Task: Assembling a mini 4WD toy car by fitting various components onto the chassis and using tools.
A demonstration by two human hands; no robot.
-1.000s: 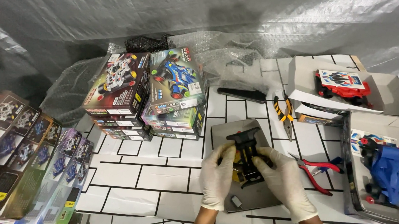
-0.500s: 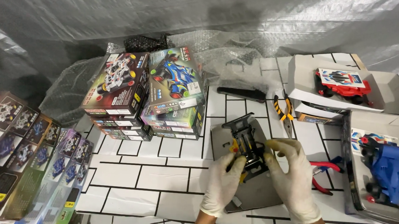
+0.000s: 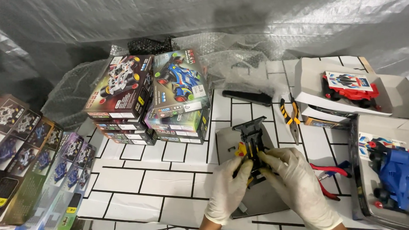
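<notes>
Both gloved hands, left hand [image 3: 226,188] and right hand [image 3: 299,183], clamp a black toy-car chassis [image 3: 253,143] from either side, raised over the grey mat [image 3: 260,202] on the desk, steadied for handling.

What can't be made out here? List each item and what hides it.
- Black chassis, head view: its near end is covered by the left hand and right hand.
- Red pliers: jaws behind the right hand.
- Grey mat: middle under both hands.
- Flat boxes: cut off by the left edge.
</notes>
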